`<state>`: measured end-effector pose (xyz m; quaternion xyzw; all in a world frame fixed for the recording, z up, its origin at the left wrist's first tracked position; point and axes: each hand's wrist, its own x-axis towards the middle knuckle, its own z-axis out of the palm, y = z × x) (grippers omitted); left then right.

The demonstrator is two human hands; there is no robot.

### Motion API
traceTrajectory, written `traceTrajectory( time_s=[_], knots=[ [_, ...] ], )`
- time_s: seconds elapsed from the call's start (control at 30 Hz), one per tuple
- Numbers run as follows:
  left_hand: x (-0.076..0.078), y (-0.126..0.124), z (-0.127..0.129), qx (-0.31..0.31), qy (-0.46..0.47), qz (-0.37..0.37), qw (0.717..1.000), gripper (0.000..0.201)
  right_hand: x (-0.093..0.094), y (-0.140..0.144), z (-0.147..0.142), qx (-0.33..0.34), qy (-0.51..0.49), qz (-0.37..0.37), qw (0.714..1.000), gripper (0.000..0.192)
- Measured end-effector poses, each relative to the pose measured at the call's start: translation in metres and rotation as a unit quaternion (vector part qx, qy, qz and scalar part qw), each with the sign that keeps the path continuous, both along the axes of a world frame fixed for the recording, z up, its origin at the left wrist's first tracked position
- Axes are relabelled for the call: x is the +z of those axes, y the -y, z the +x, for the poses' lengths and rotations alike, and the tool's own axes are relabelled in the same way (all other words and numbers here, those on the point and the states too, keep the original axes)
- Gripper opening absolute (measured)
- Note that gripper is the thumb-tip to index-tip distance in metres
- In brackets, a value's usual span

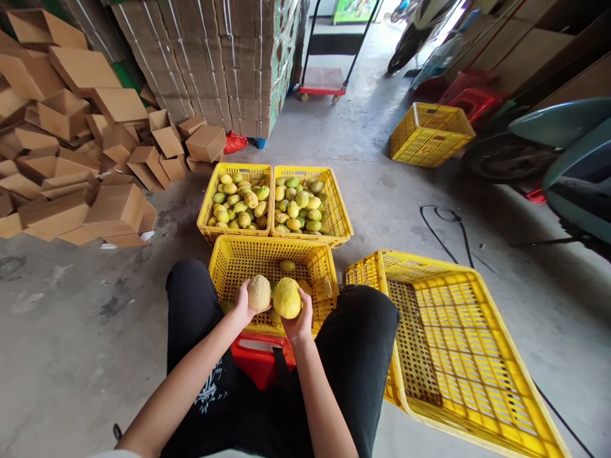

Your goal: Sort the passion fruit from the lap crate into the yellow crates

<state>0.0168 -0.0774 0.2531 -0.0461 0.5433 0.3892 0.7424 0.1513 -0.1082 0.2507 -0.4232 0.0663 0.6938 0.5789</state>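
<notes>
A brownish fruit point(259, 293) is clasped in the left hand point(244, 304) and a yellow fruit point(287, 298) in the right hand point(298, 321), side by side over the nearly empty crate point(267, 254) (seemingly for comparison), fingers wrapped underneath for support.

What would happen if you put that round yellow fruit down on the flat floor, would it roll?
Probably yes: the round yellow fruit in the right hand looks nearly ball-shaped, so it would likely roll. It seems firm, since the fingers leave no dent. Its matte skin looks easy to grip.
</notes>
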Motion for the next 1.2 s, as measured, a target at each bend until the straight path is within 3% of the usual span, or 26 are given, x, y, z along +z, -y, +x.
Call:
traceTrajectory(
  time_s=[0.1,0.33,0.5,0.67,0.93,1.07,1.2],
  knots=[
    [0.004,0.001,0.004,0.015,-0.063,-0.03,0.997,0.034,0.0,0.0,0.001,-0.002,0.019,-0.017,1.0,0.027],
    [0.013,0.003,0.005,0.022,-0.112,0.022,0.993,0.033,-0.002,0.0,-0.001,0.019,0.051,-0.011,0.998,0.028],
    [0.01,0.001,0.004,-0.001,-0.103,0.043,0.994,0.029,0.001,-0.001,-0.003,0.015,0.048,-0.012,0.999,0.033],
    [0.01,0.0,0.004,0.004,-0.071,0.016,0.997,0.031,0.002,-0.001,0.0,0.023,0.048,-0.005,0.999,0.038],
    [0.008,0.0,0.004,0.027,-0.098,0.026,0.994,0.031,-0.012,-0.003,0.005,0.018,0.09,-0.014,0.996,0.035],
    [0.01,0.003,0.002,-0.021,-0.108,0.061,0.992,0.035,-0.017,-0.003,0.002,0.023,0.101,-0.026,0.994,0.04],
    [0.013,0.007,0.002,-0.046,-0.103,0.114,0.987,0.036,-0.015,0.0,0.001,0.053,0.104,0.008,0.993,0.049]
  ],
)
